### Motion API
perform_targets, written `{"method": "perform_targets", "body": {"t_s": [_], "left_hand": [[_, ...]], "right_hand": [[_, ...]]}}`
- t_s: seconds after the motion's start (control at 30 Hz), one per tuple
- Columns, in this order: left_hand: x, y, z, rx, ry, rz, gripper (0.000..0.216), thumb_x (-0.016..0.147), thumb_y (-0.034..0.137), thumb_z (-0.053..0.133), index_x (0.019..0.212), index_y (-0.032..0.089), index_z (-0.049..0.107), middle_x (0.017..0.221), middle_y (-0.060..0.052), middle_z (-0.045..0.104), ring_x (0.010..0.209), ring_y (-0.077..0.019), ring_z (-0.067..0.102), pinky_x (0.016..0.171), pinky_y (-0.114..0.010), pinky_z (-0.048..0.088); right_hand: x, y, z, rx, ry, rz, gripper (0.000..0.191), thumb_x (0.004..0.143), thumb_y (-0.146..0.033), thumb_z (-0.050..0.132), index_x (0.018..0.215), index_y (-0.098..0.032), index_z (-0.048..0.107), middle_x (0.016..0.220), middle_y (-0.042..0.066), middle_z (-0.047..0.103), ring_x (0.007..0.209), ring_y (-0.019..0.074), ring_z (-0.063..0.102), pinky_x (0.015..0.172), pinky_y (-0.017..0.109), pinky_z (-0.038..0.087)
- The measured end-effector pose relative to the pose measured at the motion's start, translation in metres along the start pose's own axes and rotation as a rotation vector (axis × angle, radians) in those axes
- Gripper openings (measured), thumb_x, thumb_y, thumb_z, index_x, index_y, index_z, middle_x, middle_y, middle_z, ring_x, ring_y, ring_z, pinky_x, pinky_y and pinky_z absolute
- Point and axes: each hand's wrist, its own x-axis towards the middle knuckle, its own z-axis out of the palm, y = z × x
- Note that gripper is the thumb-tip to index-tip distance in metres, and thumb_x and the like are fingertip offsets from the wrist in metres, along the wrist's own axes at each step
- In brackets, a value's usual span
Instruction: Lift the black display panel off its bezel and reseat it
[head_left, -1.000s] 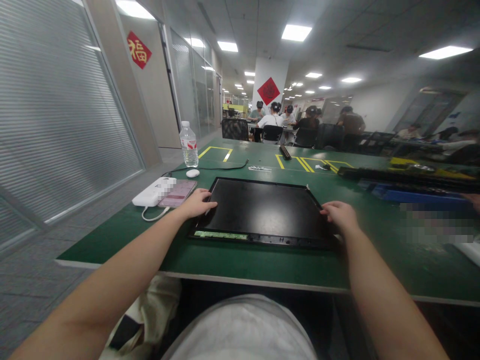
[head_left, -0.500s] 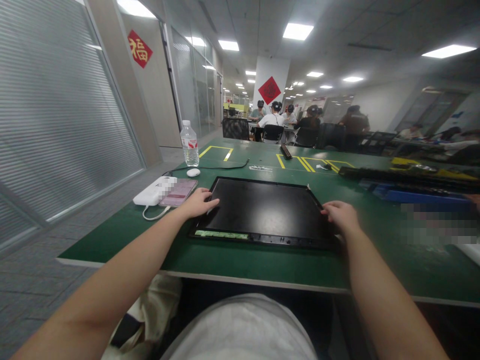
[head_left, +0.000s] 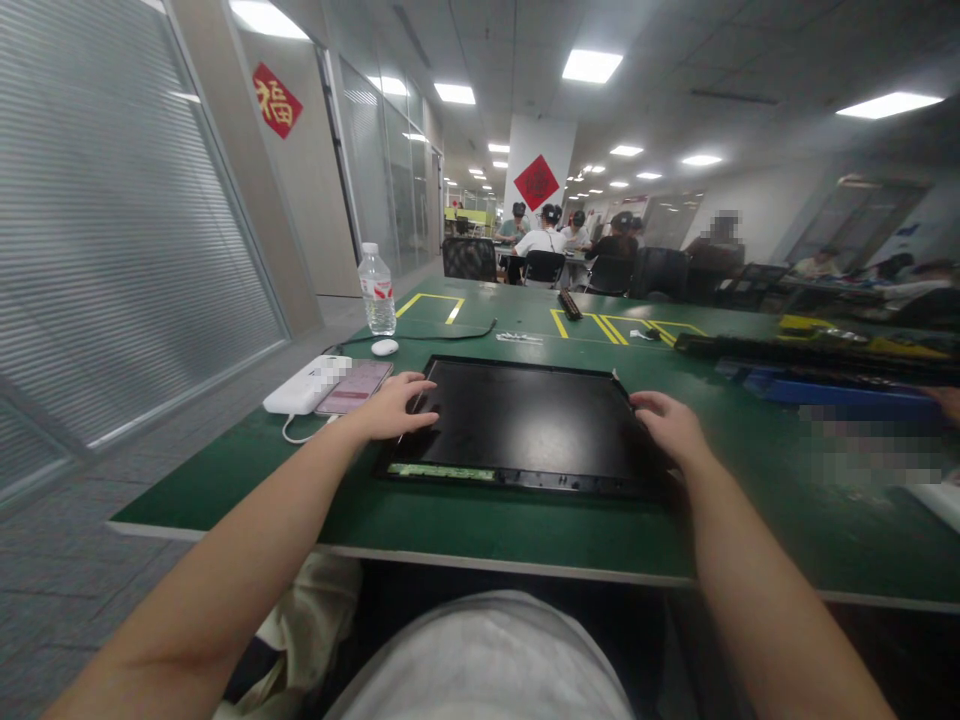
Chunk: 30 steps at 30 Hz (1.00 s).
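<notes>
A flat black screen panel (head_left: 525,420) lies on the green table (head_left: 450,520) in front of me, with a pale green strip along its near edge. My left hand (head_left: 394,405) rests on the panel's left edge, fingers spread over the black surface. My right hand (head_left: 670,425) lies on the panel's right edge, fingers curled over it. Neither hand lifts the panel off the table.
Left of the panel lie a phone (head_left: 352,386) and a white power bank (head_left: 304,386) with a cable. Behind them are a white mouse (head_left: 385,347) and a water bottle (head_left: 376,290). Black and blue trays (head_left: 810,375) sit at the right. Several people sit at tables in the background.
Both hands have slid slightly inward over the panel's edges. The panel stays flat on the table.
</notes>
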Motion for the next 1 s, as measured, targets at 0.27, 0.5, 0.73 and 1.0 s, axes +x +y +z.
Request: {"method": "perform_targets", "body": {"t_s": [0.27,0.5,0.73,1.0], "left_hand": [[-0.011,0.015,-0.017,-0.143,-0.193,0.131,0.073,0.067,0.057,0.078,0.132,0.026,0.066,0.145,-0.011,0.057,0.133,-0.0333,0.052,0.113,-0.042,0.038],[-0.011,0.016,-0.019,-0.146,-0.256,0.164,0.081,0.059,0.052,0.085,0.133,0.027,0.065,0.146,-0.01,0.056,0.135,-0.0341,0.05,0.115,-0.041,0.036],[-0.013,0.02,-0.021,-0.163,-0.296,0.211,0.084,0.058,0.043,0.087,0.137,0.027,0.061,0.148,-0.009,0.054,0.137,-0.034,0.049,0.116,-0.04,0.034],[-0.012,0.024,-0.021,-0.129,-0.291,0.34,0.078,0.067,0.034,0.082,0.14,0.023,0.057,0.15,-0.011,0.052,0.139,-0.031,0.047,0.118,-0.041,0.033]], "right_hand": [[-0.002,-0.001,0.007,-0.029,-0.2,-0.046,0.03,0.076,-0.018,0.066,0.102,-0.025,0.079,0.109,0.003,0.077,0.107,0.023,0.069,0.103,0.035,0.047],[-0.004,-0.008,0.004,-0.079,-0.218,-0.045,0.025,0.079,-0.018,0.065,0.098,-0.026,0.08,0.106,0.002,0.077,0.107,0.023,0.069,0.1,0.033,0.049],[-0.004,-0.007,0.005,-0.068,-0.232,-0.034,0.026,0.081,-0.017,0.064,0.1,-0.025,0.079,0.108,0.002,0.077,0.107,0.0215,0.069,0.1,0.03,0.048],[-0.001,0.0,0.008,-0.052,-0.263,-0.071,0.03,0.08,-0.018,0.061,0.104,-0.022,0.079,0.11,0.004,0.076,0.108,0.0212,0.069,0.102,0.031,0.047]]}}
